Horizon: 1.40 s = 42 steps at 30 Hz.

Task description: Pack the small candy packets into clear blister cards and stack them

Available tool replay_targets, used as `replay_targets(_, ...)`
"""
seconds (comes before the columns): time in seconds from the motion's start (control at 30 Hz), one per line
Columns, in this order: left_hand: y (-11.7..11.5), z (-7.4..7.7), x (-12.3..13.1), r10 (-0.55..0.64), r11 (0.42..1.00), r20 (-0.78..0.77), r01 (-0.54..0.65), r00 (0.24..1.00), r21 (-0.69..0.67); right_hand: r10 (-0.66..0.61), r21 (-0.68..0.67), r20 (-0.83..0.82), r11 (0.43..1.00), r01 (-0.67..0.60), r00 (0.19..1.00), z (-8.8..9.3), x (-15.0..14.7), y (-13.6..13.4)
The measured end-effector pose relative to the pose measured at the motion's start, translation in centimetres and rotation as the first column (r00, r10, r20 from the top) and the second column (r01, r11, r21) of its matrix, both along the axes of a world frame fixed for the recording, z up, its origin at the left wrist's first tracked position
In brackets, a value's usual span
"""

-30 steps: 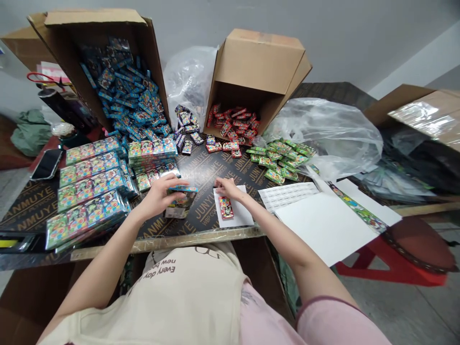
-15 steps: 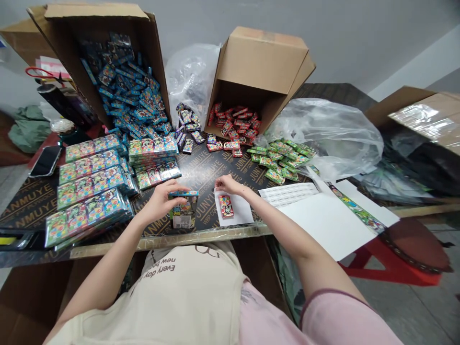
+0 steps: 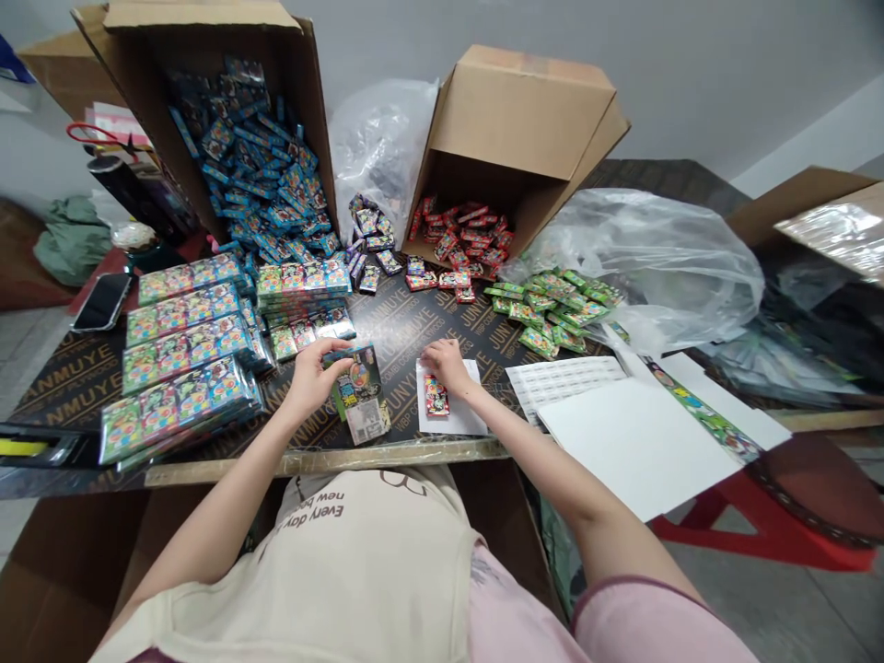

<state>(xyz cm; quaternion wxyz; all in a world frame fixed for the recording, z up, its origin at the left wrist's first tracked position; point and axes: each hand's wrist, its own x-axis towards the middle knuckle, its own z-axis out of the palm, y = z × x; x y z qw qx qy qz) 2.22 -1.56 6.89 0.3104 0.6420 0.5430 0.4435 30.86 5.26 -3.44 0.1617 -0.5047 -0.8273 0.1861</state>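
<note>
My left hand (image 3: pixel 318 378) is closed on the upper left edge of a dark, colourfully printed box (image 3: pixel 364 401), which leans with its broad face toward me. To its right, my right hand (image 3: pixel 447 365) rests over a white paper sheet (image 3: pixel 464 419) with the fingers bent together at the sheet's upper part. A small red packet (image 3: pixel 436 398) lies on that sheet, its top end just under the hand. Whether the fingertips pinch anything is hidden from me.
Stacks of wrapped four-colour packs (image 3: pixel 183 396) cover the left side, near a phone (image 3: pixel 103 302). Behind stand cartons of blue packets (image 3: pixel 276 184) and red packets (image 3: pixel 470 230). Green packets (image 3: pixel 552 308) and white sheets (image 3: pixel 622 442) lie to the right.
The box in my left hand has turned from upright so its printed broad face shows. My right hand has moved down from the sheet's top edge onto the packet's upper end.
</note>
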Motion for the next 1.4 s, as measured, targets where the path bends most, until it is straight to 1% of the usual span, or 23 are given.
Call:
replay_targets(0.13, 0.2, 0.0, 0.3, 0.039, 0.999, -0.024, -0.039, 0.999, -0.024, -0.017, 0.040, -0.013, 0.999, 0.018, 1.000, -0.3, 0.1, -0.8)
replay_targets(0.2, 0.3, 0.4, 0.4, 0.033, 0.998, 0.003, -0.032, 0.999, -0.050, -0.028, 0.036, -0.043, 0.999, 0.029, 0.999, -0.4, 0.3, -0.7)
replay_targets(0.27, 0.3, 0.7, 0.4, 0.021, 0.995, 0.070, -0.014, 0.997, -0.100, -0.046, 0.034, -0.078, 0.998, 0.048, 0.996, 0.1, 0.1, -0.3)
replay_targets(0.33, 0.3, 1.1, 0.4, 0.014, 0.986, 0.156, 0.012, 0.988, -0.165, -0.083, 0.036, -0.165, 0.995, 0.090, 0.983, 1.4, -0.6, -0.3)
replay_targets(0.37, 0.3, 1.2, 0.4, 0.011, 0.981, 0.190, 0.027, 0.982, -0.194, -0.101, 0.022, -0.254, 0.994, 0.110, 0.962, 2.4, -1.3, -0.5)
replay_targets(0.4, 0.2, 1.4, 0.5, 0.006, 0.976, 0.216, 0.041, 0.976, -0.213, -0.112, -0.009, -0.372, 0.993, 0.117, 0.922, 3.6, -2.2, -0.9)
replay_targets(0.43, 0.1, 1.5, 0.6, 0.000, 0.973, 0.232, 0.054, 0.973, -0.223, -0.117, -0.058, -0.508, 0.993, 0.102, 0.853, 4.9, -3.3, -1.4)
replay_targets(0.5, -0.1, 1.7, 0.9, -0.017, 0.973, 0.246, 0.073, 0.969, -0.219, -0.100, -0.161, -0.722, 0.987, -0.026, 0.684, 7.3, -5.5, -2.8)
replay_targets(0.53, -0.2, 1.8, 1.1, -0.025, 0.975, 0.247, 0.078, 0.969, -0.207, -0.098, -0.190, -0.774, 0.978, -0.082, 0.626, 8.4, -6.6, -3.5)
replay_targets(0.57, -0.4, 1.8, 1.3, -0.032, 0.978, 0.243, 0.080, 0.970, -0.192, -0.103, -0.210, -0.802, 0.971, -0.115, 0.589, 9.2, -7.5, -4.1)
replay_targets(0.63, -0.8, 1.9, 1.6, -0.038, 0.985, 0.227, 0.075, 0.973, -0.157, -0.132, -0.240, -0.820, 0.962, -0.127, 0.556, 10.3, -8.6, -4.9)
replay_targets(0.73, -1.3, 1.7, 1.8, -0.045, 0.992, 0.197, 0.067, 0.979, -0.107, -0.191, -0.277, -0.820, 0.957, -0.082, 0.540, 10.9, -8.7, -5.4)
replay_targets(0.8, -1.7, 1.5, 1.8, -0.071, 0.995, 0.163, 0.080, 0.984, -0.054, -0.207, -0.287, -0.813, 0.955, -0.067, 0.545, 11.1, -8.3, -5.5)
replay_targets(0.87, -2.1, 1.5, 1.7, -0.113, 0.993, 0.102, 0.111, 0.988, 0.034, -0.196, -0.277, -0.802, 0.959, -0.060, 0.564, 11.2, -7.9, -5.8)
replay_targets(0.97, -2.4, 1.8, 1.5, -0.178, 0.975, 0.028, 0.172, 0.984, 0.140, -0.163, -0.228, -0.788, 0.973, -0.035, 0.593, 11.3, -7.4, -6.5)
replay_targets(1.07, -2.6, 2.1, 1.2, -0.225, 0.970, 0.058, 0.218, 0.973, 0.111, -0.139, -0.191, -0.782, 0.981, -0.021, 0.607, 11.3, -7.3, -7.0)
replay_targets(1.13, -2.6, 2.3, 1.1, -0.233, 0.968, 0.046, 0.228, 0.971, 0.104, -0.110, -0.148, -0.772, 0.989, -0.009, 0.626, 11.2, -7.3, -7.0)
replay_targets(1.17, -2.7, 2.3, 1.1, -0.231, 0.966, 0.011, 0.228, 0.973, 0.126, -0.074, -0.096, -0.758, 0.995, 0.002, 0.648, 11.0, -7.2, -7.1)
replay_targets(1.23, -2.8, 2.3, 1.1, -0.216, 0.951, -0.092, 0.231, 0.972, 0.205, 0.066, 0.090, -0.694, 0.996, -0.005, 0.717, 10.5, -6.9, -7.3)
replay_targets(1.27, -2.9, 2.2, 1.1, -0.206, 0.940, -0.142, 0.236, 0.968, 0.248, 0.162, 0.208, -0.641, 0.978, -0.034, 0.750, 10.2, -6.6, -7.4)
replay_targets(1.33, -3.1, 2.0, 1.2, -0.187, 0.915, -0.230, 0.254, 0.955, 0.313, 0.344, 0.413, -0.518, 0.902, -0.123, 0.783, 9.5, -6.1, -7.9)
replay_targets(1.37, -3.1, 1.9, 1.2, -0.178, 0.905, -0.270, 0.265, 0.946, 0.333, 0.402, 0.473, -0.471, 0.867, -0.160, 0.785, 9.3, -5.8, -8.1)
replay_targets(1.4, -3.2, 1.7, 1.2, -0.172, 0.896, -0.306, 0.277, 0.936, 0.346, 0.430, 0.496, -0.445, 0.849, -0.183, 0.786, 9.2, -5.6, -8.3)
